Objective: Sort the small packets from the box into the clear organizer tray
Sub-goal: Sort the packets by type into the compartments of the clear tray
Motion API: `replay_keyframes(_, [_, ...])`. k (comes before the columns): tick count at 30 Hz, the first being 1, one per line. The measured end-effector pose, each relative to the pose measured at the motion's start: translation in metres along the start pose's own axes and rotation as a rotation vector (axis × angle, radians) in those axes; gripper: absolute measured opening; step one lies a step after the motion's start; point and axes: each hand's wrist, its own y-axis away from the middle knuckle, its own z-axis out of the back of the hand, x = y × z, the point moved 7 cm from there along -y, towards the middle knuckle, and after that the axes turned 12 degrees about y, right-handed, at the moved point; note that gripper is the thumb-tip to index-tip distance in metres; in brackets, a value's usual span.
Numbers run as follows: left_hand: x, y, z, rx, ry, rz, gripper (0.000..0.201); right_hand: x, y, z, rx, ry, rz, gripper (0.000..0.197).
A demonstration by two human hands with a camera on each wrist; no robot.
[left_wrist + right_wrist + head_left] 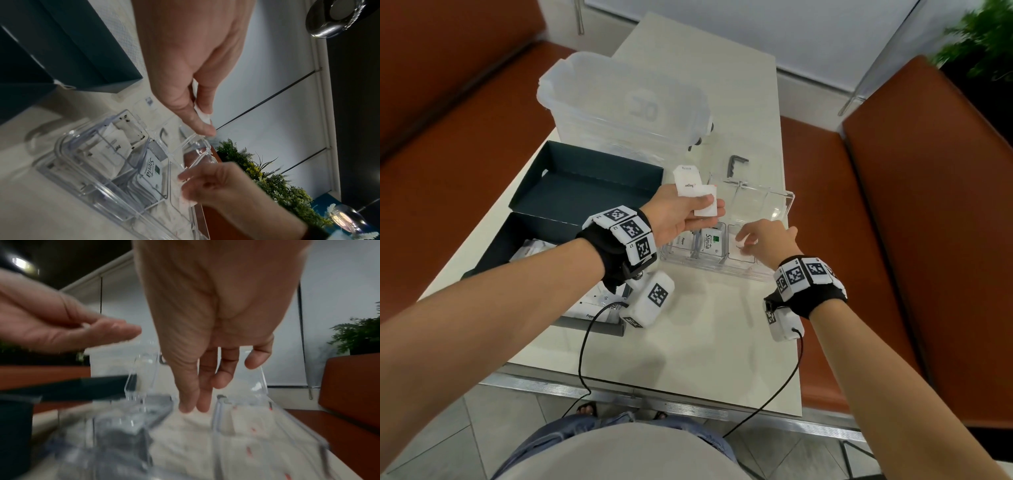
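My left hand (709, 205) hovers over the tray's left side and pinches a few white sugar packets (690, 185) between thumb and fingers; the left wrist view shows a packet edge (205, 116) in that pinch. The clear organizer tray (787, 205) lies on the table with a Stevia packet (711, 241) standing in a front compartment. My right hand (743, 244) reaches down into the neighbouring compartment, its fingers (194, 407) fairly straight and their tips on the white packets (185, 434) lying there. No packet shows between them.
A dark open box (493, 253) with more packets sits at the left, its lid (585, 192) behind it. A large translucent bin (626, 102) stands at the back. A small dark bracket (738, 164) lies behind the tray. Orange benches (928, 205) flank the table.
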Motion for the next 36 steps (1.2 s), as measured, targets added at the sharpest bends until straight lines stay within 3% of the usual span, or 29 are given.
replay_keyframes(4, [0.005, 0.000, -0.003, 0.024, -0.034, 0.026, 0.021, -0.001, 0.007, 0.045, -0.309, -0.452, 0.009, 0.015])
replay_keyframes(6, [0.009, -0.002, -0.009, 0.050, -0.076, 0.032, 0.028, 0.004, 0.013, 0.062, -0.379, -0.594, 0.037, 0.015])
replay_keyframes(10, [0.014, 0.002, -0.024, 0.149, -0.200, 0.024, 0.029, 0.018, 0.013, 0.061, -0.270, -0.656, 0.076, 0.023])
replay_keyframes(13, [0.015, 0.004, -0.036, 0.193, -0.295, 0.058, 0.027, 0.015, 0.011, 0.068, -0.288, -0.669, 0.061, 0.034])
replay_keyframes(15, [0.014, 0.005, -0.042, 0.228, -0.409, 0.069, 0.019, 0.020, 0.012, 0.080, -0.297, -0.620, 0.142, 0.038])
replay_keyframes(17, [0.010, 0.006, -0.047, 0.258, -0.503, 0.050, 0.010, 0.028, 0.014, 0.089, -0.281, -0.538, 0.245, 0.031])
replay_keyframes(19, [0.003, 0.004, -0.046, 0.224, -0.511, 0.022, 0.017, 0.026, 0.015, 0.094, -0.303, -0.512, 0.242, 0.020])
replay_keyframes(23, [-0.012, -0.005, -0.032, 0.085, -0.395, -0.078, 0.031, 0.004, 0.014, 0.087, -0.301, -0.824, 0.049, 0.019])
replay_keyframes(27, [-0.017, -0.006, -0.025, 0.028, -0.278, -0.130, 0.024, 0.009, 0.021, 0.064, -0.122, -1.195, -0.015, 0.022])
replay_keyframes(30, [-0.017, -0.007, -0.022, 0.013, -0.304, -0.145, 0.021, 0.015, 0.022, 0.057, -0.055, -1.081, 0.008, 0.018])
replay_keyframes(33, [-0.018, -0.006, -0.025, 0.034, -0.459, -0.159, 0.013, 0.010, 0.018, 0.068, -0.197, -0.886, 0.029, 0.014])
replay_keyframes(36, [-0.019, -0.003, -0.027, 0.042, -0.515, -0.159, 0.005, 0.005, 0.013, 0.073, -0.245, -0.845, 0.072, 0.012])
